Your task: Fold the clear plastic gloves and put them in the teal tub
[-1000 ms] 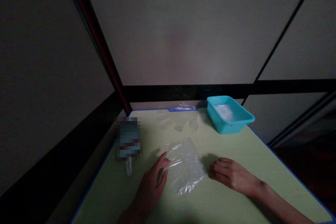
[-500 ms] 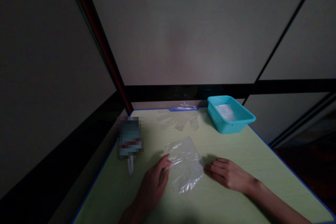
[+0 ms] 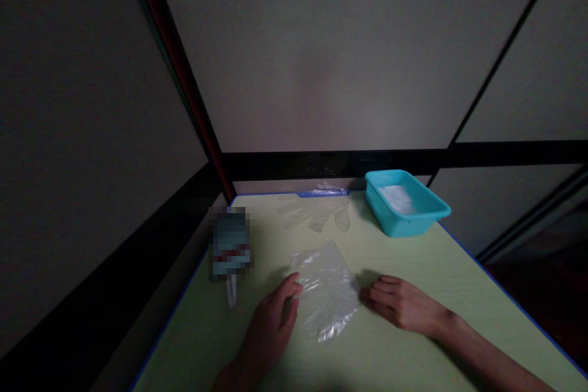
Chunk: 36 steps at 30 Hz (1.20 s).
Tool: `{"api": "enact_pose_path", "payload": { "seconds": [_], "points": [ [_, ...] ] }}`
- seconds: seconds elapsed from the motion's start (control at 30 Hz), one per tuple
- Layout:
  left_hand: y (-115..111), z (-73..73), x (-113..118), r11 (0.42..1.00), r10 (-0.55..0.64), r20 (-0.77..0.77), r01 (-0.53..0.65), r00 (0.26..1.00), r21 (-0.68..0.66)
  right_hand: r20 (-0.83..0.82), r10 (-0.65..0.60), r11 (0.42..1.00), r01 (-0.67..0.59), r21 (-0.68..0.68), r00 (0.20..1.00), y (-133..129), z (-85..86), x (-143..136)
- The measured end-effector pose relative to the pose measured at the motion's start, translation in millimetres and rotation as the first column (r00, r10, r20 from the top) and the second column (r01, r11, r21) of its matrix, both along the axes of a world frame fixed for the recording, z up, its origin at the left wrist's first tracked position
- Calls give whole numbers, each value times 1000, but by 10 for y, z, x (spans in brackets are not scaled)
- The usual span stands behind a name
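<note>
A thin clear plastic sheet (image 3: 327, 294), creased and roughly square, lies on the table between my hands. My left hand (image 3: 275, 318) is at its left edge, thumb and fingers apart, the fingertips close to or touching the film. At the opposite edge, my right hand (image 3: 390, 303) rests low with its fingers curled together over the sheet's right corner; the thumb is hidden beneath. Farther back, a transparent disposable glove (image 3: 316, 214) lies flat with its fingers spread.
A turquoise plastic basin (image 3: 407, 223) stands at the back right, with a white packet (image 3: 397, 198) inside. On the left lies a blurred-out bluish item (image 3: 231, 245) with a pale strip (image 3: 231, 291). Crumpled clear film (image 3: 328, 188) sits at the back edge of the table (image 3: 193, 343), against the wall.
The whole view has shifted slightly. Both hands keep nearly the same pose beside the plastic sheet, which has not visibly changed.
</note>
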<state>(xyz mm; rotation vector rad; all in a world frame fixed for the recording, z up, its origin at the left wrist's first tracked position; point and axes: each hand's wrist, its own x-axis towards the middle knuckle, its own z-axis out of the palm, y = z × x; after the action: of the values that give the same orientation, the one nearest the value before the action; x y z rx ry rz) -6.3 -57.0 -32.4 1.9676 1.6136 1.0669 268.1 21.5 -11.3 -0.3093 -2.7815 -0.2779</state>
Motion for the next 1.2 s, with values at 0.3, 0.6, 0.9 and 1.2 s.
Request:
{"api": "enact_pose_path", "payload": {
  "seconds": [0.3,0.6,0.9,1.2],
  "points": [
    [5,23,4,1000,3,18,-3,1000,3,15,-29,999,30,-42,999,50,-56,-8],
    [5,68,23,999,24,56,-22,998,-30,-48,4,993,-9,-114,999,257,-44,-182],
    [6,70,13,995,90,97,-84,991,-59,-132,-71,931,18,-364,989,347,-58,-239],
    [76,64,39,989,140,290,-118,947,-93,-213,-323,612,31,-790,922,484,-10,-399]
  ]
}}
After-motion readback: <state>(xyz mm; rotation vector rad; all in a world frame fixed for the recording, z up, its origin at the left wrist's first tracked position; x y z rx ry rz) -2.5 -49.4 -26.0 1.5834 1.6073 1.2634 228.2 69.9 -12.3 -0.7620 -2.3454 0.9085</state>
